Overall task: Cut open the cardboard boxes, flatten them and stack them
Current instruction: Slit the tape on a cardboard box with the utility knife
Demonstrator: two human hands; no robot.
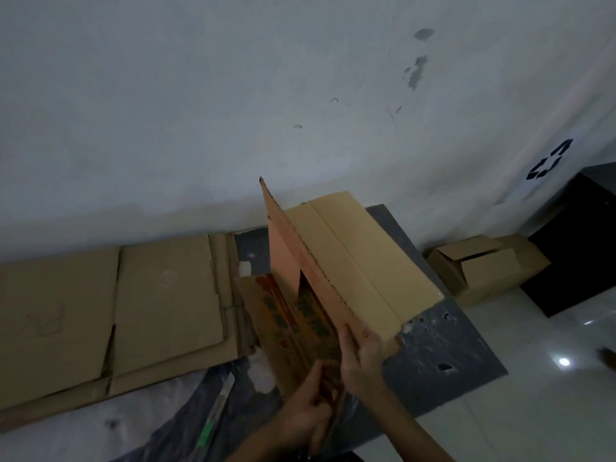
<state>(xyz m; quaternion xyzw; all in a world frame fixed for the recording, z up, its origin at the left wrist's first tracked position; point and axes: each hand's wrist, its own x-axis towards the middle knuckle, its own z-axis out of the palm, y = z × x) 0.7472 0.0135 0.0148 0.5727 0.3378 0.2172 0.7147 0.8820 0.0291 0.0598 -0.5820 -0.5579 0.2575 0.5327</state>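
A cut-open cardboard box [346,261] lies partly unfolded on a dark mat [443,355], one panel standing up on edge, its printed side facing left. My right hand [361,353] grips the near end of the upright panel. My left hand [311,405] holds the near edge of the printed panel below it. A stack of flattened cardboard [133,311] lies to the left along the wall. A green-handled cutter [216,415] lies on the mat near the stack's front edge.
A smaller closed cardboard box [483,265] sits at the right by the wall, next to a black cabinet [580,248]. A white wall [233,111] rises straight ahead. Glossy white floor tiles [533,395] spread out on the right.
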